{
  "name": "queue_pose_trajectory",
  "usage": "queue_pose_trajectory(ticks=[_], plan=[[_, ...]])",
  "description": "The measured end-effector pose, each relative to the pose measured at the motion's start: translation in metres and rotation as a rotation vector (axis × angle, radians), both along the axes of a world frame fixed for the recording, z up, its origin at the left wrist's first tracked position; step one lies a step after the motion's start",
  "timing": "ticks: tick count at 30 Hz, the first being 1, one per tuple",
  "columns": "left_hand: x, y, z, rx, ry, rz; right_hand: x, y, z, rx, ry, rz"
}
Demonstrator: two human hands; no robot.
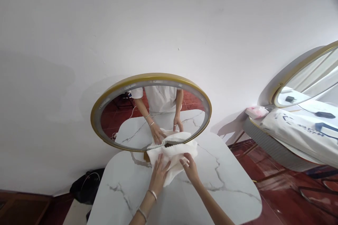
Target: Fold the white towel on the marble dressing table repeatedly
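Note:
A white textured cloth (176, 153) lies bunched on a white marble-patterned table (227, 186), pushed up against the foot of a round gold-framed mirror (151, 111). My left hand (159, 173) lies flat on the cloth's near left part, fingers stretched out; two bracelets circle that forearm. My right hand (189, 167) rests on the cloth's right side with curled fingers pinching a fold, a ring on one finger. The mirror shows both hands, the cloth and a white shirt.
The mirror leans on a white wall behind the table. A black bag (85, 186) sits on the floor at the left. To the right stands another table with a gold-framed mirror (306, 74), a pink box (256, 112) and a white printed bag (298, 126). Red tiled floor.

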State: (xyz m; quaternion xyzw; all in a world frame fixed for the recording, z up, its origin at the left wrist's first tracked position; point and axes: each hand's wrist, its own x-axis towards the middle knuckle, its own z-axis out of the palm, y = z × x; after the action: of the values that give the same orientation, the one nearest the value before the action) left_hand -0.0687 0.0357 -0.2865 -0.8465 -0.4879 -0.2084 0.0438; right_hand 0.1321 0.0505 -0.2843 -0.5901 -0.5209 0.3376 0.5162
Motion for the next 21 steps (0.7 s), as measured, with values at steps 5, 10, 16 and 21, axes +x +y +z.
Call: queue_pose_trajectory(ticks=[5,10,16,21], plan=[[-0.01,-0.05,-0.021,-0.107,0.032,0.018,0.028,-0.013,0.013,0.011,-0.189,-0.141],[-0.008,-0.095,-0.024,-0.193,0.018,-0.037,0.053,-0.015,0.033,-0.307,-0.433,0.027],[-0.013,-0.099,-0.001,-0.462,-0.354,0.241,0.056,-0.025,0.048,-0.476,-0.327,0.193],[-0.019,-0.061,0.021,-0.585,-0.852,0.745,0.058,-0.05,0.045,-0.482,-0.258,0.135]])
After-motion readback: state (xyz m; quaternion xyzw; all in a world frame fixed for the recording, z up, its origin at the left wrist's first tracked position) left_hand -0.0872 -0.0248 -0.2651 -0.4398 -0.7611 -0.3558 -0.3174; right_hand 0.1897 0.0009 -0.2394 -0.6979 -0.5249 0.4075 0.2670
